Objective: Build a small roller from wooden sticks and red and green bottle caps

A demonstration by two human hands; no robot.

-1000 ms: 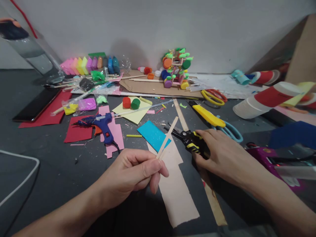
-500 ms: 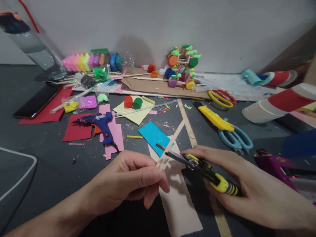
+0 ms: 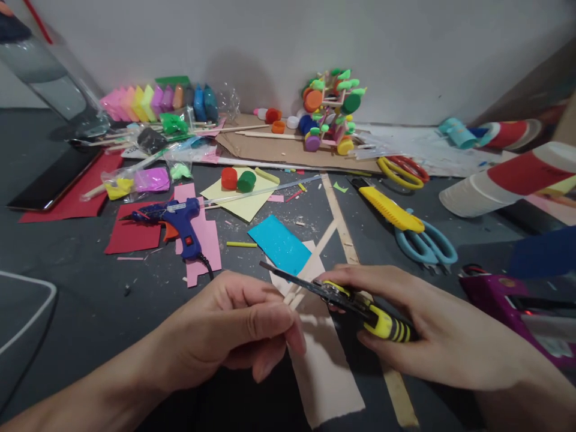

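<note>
We hold a thin wooden stick (image 3: 321,243) in our left hand (image 3: 245,327), its fingers closed in a pinch, thumb on top, around the stick's near end. The stick slants up and away from us, above a torn beige card strip (image 3: 330,375) and the corner of a blue card (image 3: 279,243) on the desk (image 3: 101,315).

Our right hand (image 3: 416,315) grips black-and-yellow pliers (image 3: 351,300), its fingers curled around the handles, about as wide apart as the tool is thick. The pliers' dark jaws cross the stick just beyond our left fingertips, and their tip reaches past it to the left; we cannot tell whether they are closed on the wood.

To the left a blue glue gun (image 3: 184,219) lies partly on pink paper (image 3: 209,240). To the right, a yellow utility knife (image 3: 389,207) rests against light-blue scissors (image 3: 425,245). Farther back, near the wall (image 3: 405,60), stands a colorful model (image 3: 330,102) with round caps and green bits.
</note>
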